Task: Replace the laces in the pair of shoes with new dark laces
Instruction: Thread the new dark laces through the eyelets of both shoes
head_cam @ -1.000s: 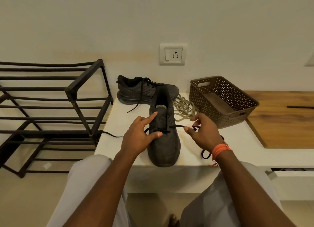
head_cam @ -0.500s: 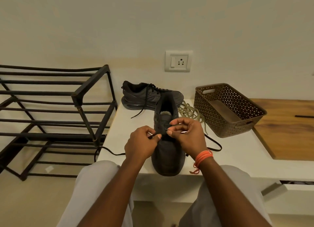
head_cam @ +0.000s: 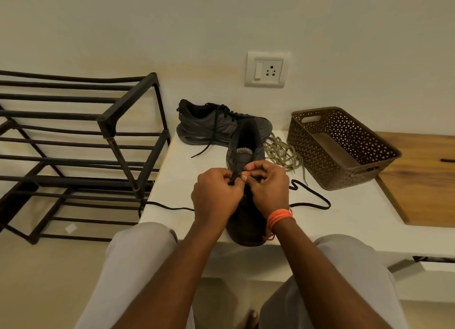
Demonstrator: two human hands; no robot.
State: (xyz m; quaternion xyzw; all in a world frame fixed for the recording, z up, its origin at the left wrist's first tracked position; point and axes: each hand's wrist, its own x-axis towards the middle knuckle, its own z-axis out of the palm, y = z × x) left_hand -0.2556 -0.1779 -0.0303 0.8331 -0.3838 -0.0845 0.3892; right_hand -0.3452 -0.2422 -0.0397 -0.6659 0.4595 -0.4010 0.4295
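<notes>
A dark shoe (head_cam: 243,153) stands on the white table (head_cam: 344,213), toe toward me. Both my hands meet over its eyelets. My left hand (head_cam: 215,196) pinches the dark lace at the shoe's middle. My right hand (head_cam: 267,185), with an orange wrist thread, pinches the lace tip right beside it. The dark lace (head_cam: 312,203) trails off right in a loop and left over the table edge. A second dark shoe (head_cam: 216,124), laced with a dark lace, lies on its side behind. Old beige laces (head_cam: 283,153) lie in a heap beside the near shoe.
A brown perforated basket (head_cam: 344,146) stands at the right of the table. A black metal shoe rack (head_cam: 81,146) stands left of the table. A wall socket (head_cam: 267,70) sits above. A wooden surface (head_cam: 423,176) adjoins the table at right.
My right hand has come in from the shoe's right side to meet the left hand over the eyelets. Both hands now pinch the lace close together. The view has shifted slightly.
</notes>
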